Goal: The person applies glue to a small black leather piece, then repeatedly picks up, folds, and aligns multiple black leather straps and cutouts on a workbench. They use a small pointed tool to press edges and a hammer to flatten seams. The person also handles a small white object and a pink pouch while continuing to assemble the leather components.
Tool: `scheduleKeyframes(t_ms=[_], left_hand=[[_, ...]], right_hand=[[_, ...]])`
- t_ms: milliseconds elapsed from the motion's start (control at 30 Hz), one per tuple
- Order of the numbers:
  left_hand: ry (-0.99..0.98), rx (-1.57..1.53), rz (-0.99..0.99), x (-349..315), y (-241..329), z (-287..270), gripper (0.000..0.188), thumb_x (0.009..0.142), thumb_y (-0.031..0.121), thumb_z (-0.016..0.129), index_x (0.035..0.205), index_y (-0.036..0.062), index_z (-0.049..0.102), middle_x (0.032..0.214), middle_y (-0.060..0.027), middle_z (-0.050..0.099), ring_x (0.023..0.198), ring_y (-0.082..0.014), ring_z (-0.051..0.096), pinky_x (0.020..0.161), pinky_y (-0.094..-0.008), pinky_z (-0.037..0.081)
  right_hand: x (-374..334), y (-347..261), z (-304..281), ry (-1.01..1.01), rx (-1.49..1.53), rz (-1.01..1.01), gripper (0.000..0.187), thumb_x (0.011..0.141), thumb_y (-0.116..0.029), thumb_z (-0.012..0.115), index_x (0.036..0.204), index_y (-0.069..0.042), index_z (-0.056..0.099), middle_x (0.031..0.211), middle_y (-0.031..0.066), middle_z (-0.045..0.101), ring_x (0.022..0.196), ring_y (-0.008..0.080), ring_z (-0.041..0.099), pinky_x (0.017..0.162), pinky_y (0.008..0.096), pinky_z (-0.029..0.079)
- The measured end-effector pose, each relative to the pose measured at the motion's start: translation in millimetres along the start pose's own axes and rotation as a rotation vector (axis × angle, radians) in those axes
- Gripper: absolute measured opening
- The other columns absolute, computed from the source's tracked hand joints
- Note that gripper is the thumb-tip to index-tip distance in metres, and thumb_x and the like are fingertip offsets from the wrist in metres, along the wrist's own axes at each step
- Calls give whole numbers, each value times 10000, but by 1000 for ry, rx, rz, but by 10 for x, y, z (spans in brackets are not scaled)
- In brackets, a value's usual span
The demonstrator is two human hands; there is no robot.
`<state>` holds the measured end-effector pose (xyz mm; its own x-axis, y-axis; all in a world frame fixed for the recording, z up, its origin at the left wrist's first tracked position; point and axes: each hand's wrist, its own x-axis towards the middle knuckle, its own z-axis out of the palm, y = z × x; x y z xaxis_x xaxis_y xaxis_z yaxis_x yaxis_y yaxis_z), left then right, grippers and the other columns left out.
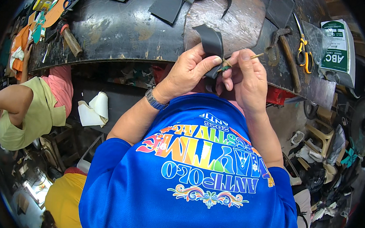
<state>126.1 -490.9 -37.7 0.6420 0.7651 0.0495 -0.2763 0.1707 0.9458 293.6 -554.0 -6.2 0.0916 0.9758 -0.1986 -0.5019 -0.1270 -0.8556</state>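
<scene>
My left hand [189,70] grips a folded black strip [211,38], which looks like leather or a similar sheet, with the thumb pressed on its lower part. One end of the strip stands up above my fingers, over the table edge. My right hand [251,78] pinches a thin tan stick [256,57] close beside the strip. The stick's inner end meets the strip near my left thumb. A small dark green bit shows between the hands; I cannot make out what it is.
On the dark table [125,31] lie flat black pieces [167,6], a worn board [226,20], a wooden-handled hammer [290,58] and yellow-handled scissors [305,54]. A white and green package [338,52] stands at right. Another person's arm [10,97] is at left.
</scene>
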Motion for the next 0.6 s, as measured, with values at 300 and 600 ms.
scheduleKeyframes(t_ms=[300, 600], left_hand=[[67, 149, 23, 53, 12, -91, 226, 1020, 145, 592, 1201, 11, 618, 1045, -11, 665, 976, -66, 564, 869, -242, 485], [49, 191, 13, 34, 46, -44, 217, 1027, 163, 588, 1186, 18, 617, 1030, -12, 670, 966, -70, 574, 859, -248, 491]], right_hand=[[38, -153, -135, -193, 156, 149, 350, 1080, -344, 443, 903, -54, 529, 714, 77, 570, 483, 105, 450, 453, 234, 389], [76, -60, -86, -18, 17, -20, 303, 1065, -320, 497, 959, -46, 572, 766, 97, 633, 549, 123, 551, 502, 242, 452]])
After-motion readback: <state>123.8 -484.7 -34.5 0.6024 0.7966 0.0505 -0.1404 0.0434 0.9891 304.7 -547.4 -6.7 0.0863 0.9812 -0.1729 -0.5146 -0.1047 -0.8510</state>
